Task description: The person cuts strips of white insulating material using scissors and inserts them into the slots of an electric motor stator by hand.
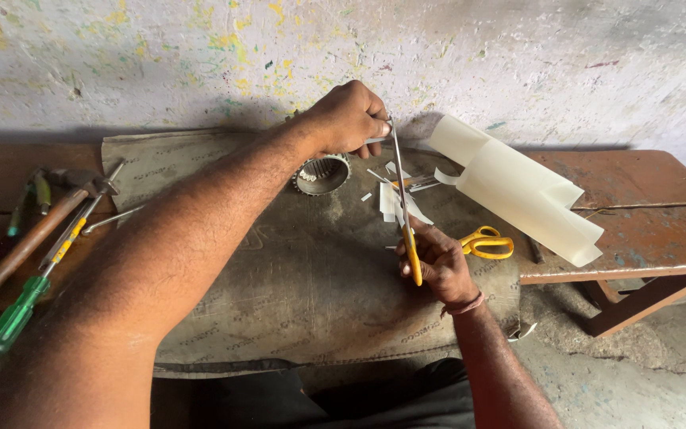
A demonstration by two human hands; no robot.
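L hand (351, 119) pinching blade tip, R hand (434, 262) gripping yellow-handled blade (403, 202), paper scraps (395, 202) under

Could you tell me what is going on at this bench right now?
A person holds a long thin tool with a yellow handle between both hands: the left hand pinches its metal tip, the right hand grips the handle. Paper scraps lie beneath on a grey mat, beside a metal ring, yellow scissors and a paper roll.
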